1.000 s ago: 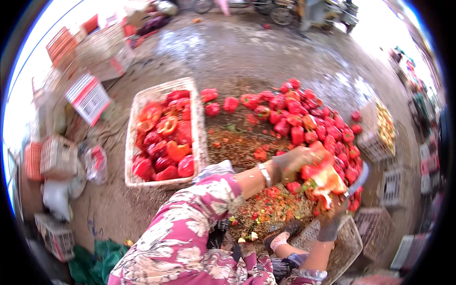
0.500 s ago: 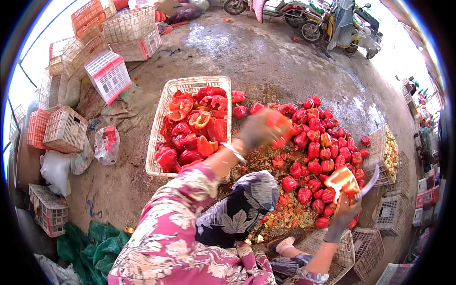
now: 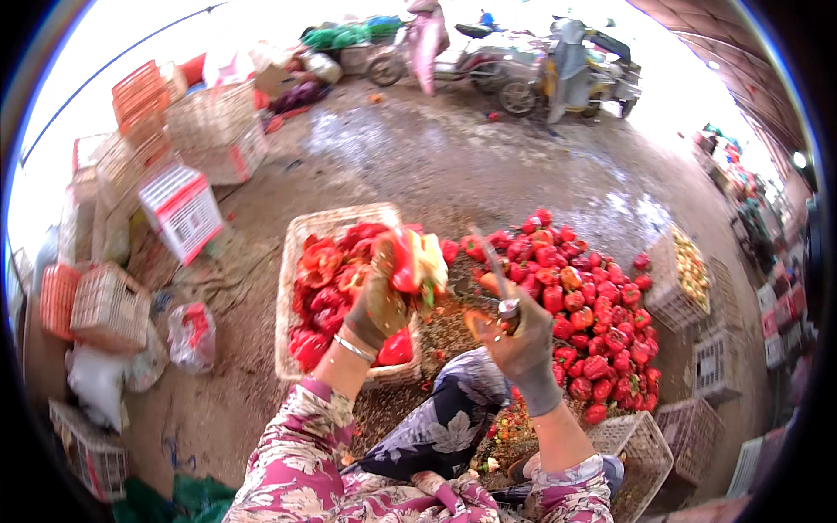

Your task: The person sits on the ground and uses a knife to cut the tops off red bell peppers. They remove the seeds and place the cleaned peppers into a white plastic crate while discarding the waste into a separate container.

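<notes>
My left hand (image 3: 378,305), in a dirty glove, grips an opened red bell pepper (image 3: 406,263) with pale seedy core showing on its right side. It is held over the right edge of a white plastic crate (image 3: 286,318) of cut red peppers. My right hand (image 3: 528,344), also gloved, is closed round the handle of a knife (image 3: 490,254), whose blurred blade points up and away. The two hands are apart, a short gap between them. Beyond the right hand spreads a heap of whole red peppers (image 3: 586,305) on the ground.
A crate of pale cut pieces (image 3: 693,275) stands right of the heap, with more crates (image 3: 717,366) near it. Stacked crates (image 3: 209,122) and a plastic bag (image 3: 192,336) are at left. Parked scooters (image 3: 558,70) stand far back. Scraps and seeds (image 3: 501,427) litter the ground by my legs.
My right hand has come in from the far right with the knife; the pepper piece it held no longer shows there. My left hand has drawn back toward the crate. The view has tilted up.
</notes>
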A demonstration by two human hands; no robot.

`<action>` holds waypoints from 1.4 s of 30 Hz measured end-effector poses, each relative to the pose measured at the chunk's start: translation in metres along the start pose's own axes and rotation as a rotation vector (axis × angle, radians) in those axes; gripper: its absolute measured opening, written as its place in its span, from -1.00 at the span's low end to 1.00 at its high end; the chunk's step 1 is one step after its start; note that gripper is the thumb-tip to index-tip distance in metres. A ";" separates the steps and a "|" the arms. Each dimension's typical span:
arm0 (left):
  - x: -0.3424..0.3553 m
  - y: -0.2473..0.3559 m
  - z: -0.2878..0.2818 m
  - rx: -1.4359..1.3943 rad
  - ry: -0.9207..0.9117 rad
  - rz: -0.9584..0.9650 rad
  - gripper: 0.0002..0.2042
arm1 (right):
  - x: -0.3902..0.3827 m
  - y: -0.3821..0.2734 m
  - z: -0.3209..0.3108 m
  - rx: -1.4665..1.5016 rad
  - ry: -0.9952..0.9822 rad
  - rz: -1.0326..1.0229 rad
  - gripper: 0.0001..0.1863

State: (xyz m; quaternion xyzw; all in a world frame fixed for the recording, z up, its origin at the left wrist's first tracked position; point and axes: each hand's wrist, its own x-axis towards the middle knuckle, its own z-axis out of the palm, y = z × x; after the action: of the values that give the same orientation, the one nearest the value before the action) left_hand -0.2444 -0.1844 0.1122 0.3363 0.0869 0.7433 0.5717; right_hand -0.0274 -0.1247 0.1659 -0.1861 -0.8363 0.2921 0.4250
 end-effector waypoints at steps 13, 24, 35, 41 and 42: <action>0.058 -0.213 0.084 0.392 -0.226 -0.392 -0.52 | -0.090 0.038 -0.130 -0.028 0.044 0.518 -0.54; 0.042 -0.292 0.083 0.008 0.394 -0.754 -0.67 | -0.152 0.078 -0.122 0.144 0.291 0.760 -0.65; 0.012 -0.308 0.088 -0.130 0.371 -0.894 -0.65 | -0.187 0.056 -0.115 -0.021 0.394 0.653 -0.59; 0.000 -0.298 0.098 -0.309 0.253 -0.905 -0.73 | -0.197 0.048 -0.125 -0.074 0.267 0.678 -0.59; 0.000 -0.295 0.099 -0.293 0.238 -0.902 -0.75 | -0.198 0.049 -0.125 -0.066 0.256 0.656 -0.59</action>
State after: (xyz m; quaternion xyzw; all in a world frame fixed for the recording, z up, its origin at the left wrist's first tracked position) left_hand 0.0479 -0.1120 0.0356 0.0939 0.1831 0.4594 0.8640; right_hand 0.1904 -0.1572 0.0736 -0.4937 -0.6810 0.3601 0.4036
